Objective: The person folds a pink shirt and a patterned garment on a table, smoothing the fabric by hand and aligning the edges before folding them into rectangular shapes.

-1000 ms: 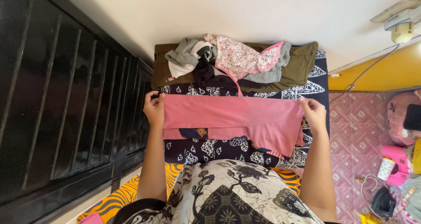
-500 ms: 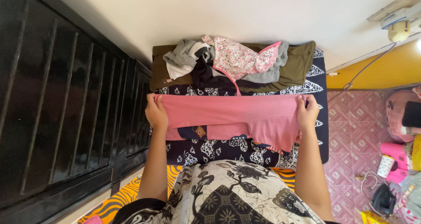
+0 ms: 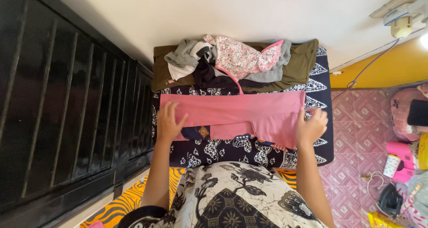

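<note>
Both hands (fingers spread) press flat on the pink garment (image 3: 236, 114).

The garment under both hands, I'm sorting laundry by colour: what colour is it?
Plain pink garment, clearest in the head view.

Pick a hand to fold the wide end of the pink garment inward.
Right hand: it sits at the wide end of the pink garment. Left hand rests flat on the opposite, narrow end.

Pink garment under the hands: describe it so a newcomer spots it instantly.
Start at the dark patterned mattress against the white wall. Nearer than the heap of clothes, one plain pink garment lies folded into a wide band between the left hand and right hand. Unlike the heap, it is flat.
</note>
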